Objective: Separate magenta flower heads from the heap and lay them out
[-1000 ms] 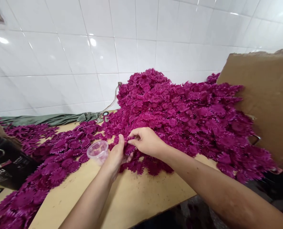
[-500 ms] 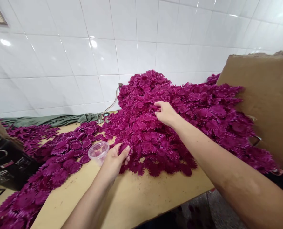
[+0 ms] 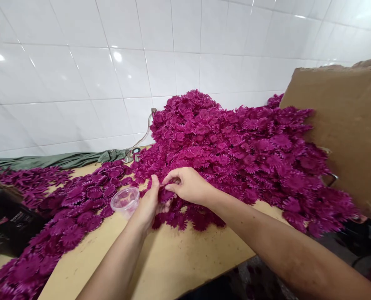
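Magenta fabric flower pieces with fringed petals form a large pile [image 3: 222, 141] in front of both hands. My left hand [image 3: 148, 208] is closed around a flower piece [image 3: 164, 195], partly hidden by its fingers. The fingertips of my right hand [image 3: 190, 185] pinch at that same piece, so the two hands meet at the near edge of the pile. Whether the right fingers hold a second piece is too small to make out. Just left of my left hand stands a clear plastic cup [image 3: 124, 201].
A band of flat flower pieces [image 3: 68, 229] runs along the left of the tan table [image 3: 185, 258]. At far left is a black box [image 3: 10, 227]; a cardboard panel [image 3: 344, 129] stands at right. Green cloth [image 3: 57, 159] lies along the tiled wall [image 3: 119, 75].
My right hand has come from the middle of the pile down and left to my left hand. The left hand stays near the cup, its thumb now raised. The view has shifted slightly.
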`<action>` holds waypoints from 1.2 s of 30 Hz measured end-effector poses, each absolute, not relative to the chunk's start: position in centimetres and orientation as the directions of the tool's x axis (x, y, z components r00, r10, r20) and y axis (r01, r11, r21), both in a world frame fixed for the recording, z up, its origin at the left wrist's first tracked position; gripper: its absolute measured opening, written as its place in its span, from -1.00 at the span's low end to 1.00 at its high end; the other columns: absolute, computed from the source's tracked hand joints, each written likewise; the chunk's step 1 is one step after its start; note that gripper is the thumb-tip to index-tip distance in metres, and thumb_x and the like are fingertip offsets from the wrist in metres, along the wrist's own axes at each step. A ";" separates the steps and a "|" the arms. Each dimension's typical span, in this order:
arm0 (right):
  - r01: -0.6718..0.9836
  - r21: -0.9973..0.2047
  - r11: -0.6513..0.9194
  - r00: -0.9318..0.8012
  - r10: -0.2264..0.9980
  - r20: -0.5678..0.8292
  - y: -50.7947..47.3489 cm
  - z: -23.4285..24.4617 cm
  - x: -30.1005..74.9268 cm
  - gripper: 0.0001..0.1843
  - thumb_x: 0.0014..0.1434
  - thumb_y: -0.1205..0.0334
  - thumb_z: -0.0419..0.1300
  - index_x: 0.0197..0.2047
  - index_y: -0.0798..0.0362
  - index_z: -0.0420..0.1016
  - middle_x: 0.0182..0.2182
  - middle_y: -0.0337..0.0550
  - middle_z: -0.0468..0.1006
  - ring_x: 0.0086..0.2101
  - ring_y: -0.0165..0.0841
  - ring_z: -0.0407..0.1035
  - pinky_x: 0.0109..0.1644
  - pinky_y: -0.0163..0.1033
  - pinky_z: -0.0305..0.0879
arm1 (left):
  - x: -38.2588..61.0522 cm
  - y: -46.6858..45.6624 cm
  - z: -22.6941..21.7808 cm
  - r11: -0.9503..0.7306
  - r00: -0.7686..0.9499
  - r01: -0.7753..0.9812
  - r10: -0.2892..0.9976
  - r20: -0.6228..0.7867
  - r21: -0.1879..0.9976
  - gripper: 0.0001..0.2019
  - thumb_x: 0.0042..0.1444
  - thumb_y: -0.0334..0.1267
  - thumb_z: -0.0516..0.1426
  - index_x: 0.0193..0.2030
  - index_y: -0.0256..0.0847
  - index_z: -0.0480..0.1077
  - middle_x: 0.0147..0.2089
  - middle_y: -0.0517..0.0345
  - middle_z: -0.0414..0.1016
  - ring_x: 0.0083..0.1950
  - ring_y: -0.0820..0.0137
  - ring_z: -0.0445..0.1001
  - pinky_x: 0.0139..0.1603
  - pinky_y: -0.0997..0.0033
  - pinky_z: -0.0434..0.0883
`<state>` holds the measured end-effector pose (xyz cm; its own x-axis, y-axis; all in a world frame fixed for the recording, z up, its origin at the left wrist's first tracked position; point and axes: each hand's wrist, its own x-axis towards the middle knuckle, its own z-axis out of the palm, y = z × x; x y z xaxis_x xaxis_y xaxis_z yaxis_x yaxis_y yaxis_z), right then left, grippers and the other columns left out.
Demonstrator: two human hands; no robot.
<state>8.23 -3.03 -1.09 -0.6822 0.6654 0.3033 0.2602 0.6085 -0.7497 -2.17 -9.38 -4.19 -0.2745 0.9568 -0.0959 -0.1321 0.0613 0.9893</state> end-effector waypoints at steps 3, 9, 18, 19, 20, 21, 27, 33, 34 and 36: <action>0.365 -0.723 0.587 -0.583 0.749 0.314 -3.4 -0.9 8.1 -0.87 0.00 0.40 0.13 -0.45 0.09 0.50 -0.50 -0.21 0.53 -0.47 -0.45 0.36 -0.32 -0.34 0.25 | -2.1 -9.7 -4.1 -0.002 -0.222 -0.030 0.975 -0.005 1.000 -0.50 -0.23 0.24 0.13 -0.58 -0.23 0.21 -0.65 0.27 0.25 -0.61 0.55 0.18 -0.58 0.55 0.13; 0.427 -0.673 0.604 -0.276 0.796 0.539 0.1 1.2 9.0 -0.83 0.01 0.46 0.05 -0.44 0.10 0.45 -0.45 -0.19 0.50 -0.39 -0.41 0.38 -0.22 -0.29 0.28 | -1.8 -11.5 -3.3 -0.110 -0.201 0.086 0.972 0.125 0.990 -0.69 -0.21 0.00 0.21 -0.58 -0.22 0.30 -0.62 0.25 0.32 -0.55 0.49 0.25 -0.47 0.51 0.23; 0.586 -0.556 0.589 -0.294 0.795 0.531 0.9 2.8 11.3 -0.59 -0.01 0.45 0.15 -0.03 0.13 0.42 0.02 0.05 0.35 0.05 -0.20 0.23 0.15 -0.07 0.10 | -2.8 -11.5 -3.1 -0.057 -0.347 -0.048 0.937 0.037 0.997 -0.67 -0.35 -0.09 0.28 -0.44 -0.24 0.41 -0.54 0.25 0.39 -0.52 0.51 0.31 -0.49 0.56 0.22; 0.549 -0.563 0.618 -0.348 0.781 0.518 -0.2 2.5 11.1 -0.66 0.03 0.39 0.13 -0.07 0.12 0.45 -0.04 0.03 0.41 0.00 -0.22 0.28 0.12 -0.08 0.14 | -2.7 -11.2 -3.3 -0.057 -0.351 -0.072 0.936 0.028 0.996 -0.65 -0.36 -0.07 0.29 -0.45 -0.25 0.39 -0.58 0.28 0.36 -0.57 0.54 0.27 -0.53 0.57 0.19; 0.499 -0.580 0.644 -0.408 0.765 0.498 -1.4 2.2 10.8 -0.72 0.06 0.34 0.12 -0.12 0.12 0.47 -0.11 0.00 0.47 -0.06 -0.25 0.33 0.07 -0.10 0.20 | -2.6 -10.9 -3.5 -0.054 -0.345 -0.077 0.938 0.024 0.996 -0.65 -0.37 -0.05 0.29 -0.49 -0.25 0.36 -0.63 0.31 0.32 -0.62 0.57 0.23 -0.57 0.58 0.15; 0.445 -0.605 0.660 -0.469 0.748 0.470 -2.5 1.8 10.4 -0.75 0.08 0.29 0.12 -0.16 0.12 0.48 -0.18 -0.02 0.50 -0.13 -0.28 0.37 0.01 -0.12 0.25 | -2.6 -10.6 -3.7 -0.051 -0.339 -0.070 0.940 0.024 0.996 -0.64 -0.38 -0.03 0.28 -0.54 -0.25 0.32 -0.68 0.34 0.26 -0.66 0.59 0.17 -0.61 0.59 0.09; 0.206 -0.833 0.514 -0.676 0.690 0.259 -5.3 -0.6 8.7 -0.75 -0.04 0.36 0.20 -0.22 0.11 0.41 -0.44 -0.21 0.50 -0.43 -0.44 0.39 -0.32 -0.33 0.32 | -2.4 -9.4 -4.4 -0.044 -0.432 -0.062 0.902 0.013 0.997 -0.51 -0.38 0.18 0.21 -0.67 -0.22 0.16 -0.77 0.37 0.14 -0.71 0.63 -0.01 -0.67 0.58 -0.07; 0.300 -0.805 0.512 -0.594 0.760 0.263 -4.6 -1.7 8.5 -0.97 -0.05 0.39 0.17 -0.46 0.10 0.41 -0.58 -0.28 0.43 -0.54 -0.48 0.30 -0.43 -0.37 0.20 | -2.4 -10.4 -4.3 0.017 -0.299 -0.012 0.954 -0.020 1.000 -0.46 -0.23 0.30 0.06 -0.60 -0.24 0.25 -0.69 0.26 0.27 -0.62 0.51 0.20 -0.56 0.50 0.16; 0.321 -0.782 0.534 -0.565 0.771 0.294 -4.6 -1.7 8.6 -0.95 -0.03 0.37 0.15 -0.50 0.10 0.39 -0.59 -0.28 0.42 -0.55 -0.48 0.27 -0.43 -0.36 0.18 | -2.3 -10.6 -4.2 0.004 -0.263 0.003 0.965 -0.003 1.000 -0.50 -0.23 0.26 0.10 -0.58 -0.24 0.26 -0.67 0.27 0.28 -0.60 0.51 0.20 -0.55 0.50 0.17; 0.351 -0.749 0.562 -0.503 0.788 0.355 -4.6 -1.4 8.6 -0.91 -0.01 0.34 0.14 -0.53 0.09 0.37 -0.61 -0.31 0.39 -0.56 -0.49 0.23 -0.44 -0.36 0.14 | -2.0 -10.8 -4.0 -0.060 -0.222 0.038 0.973 0.067 0.997 -0.58 -0.25 0.13 0.20 -0.55 -0.23 0.27 -0.65 0.32 0.26 -0.58 0.53 0.18 -0.53 0.52 0.15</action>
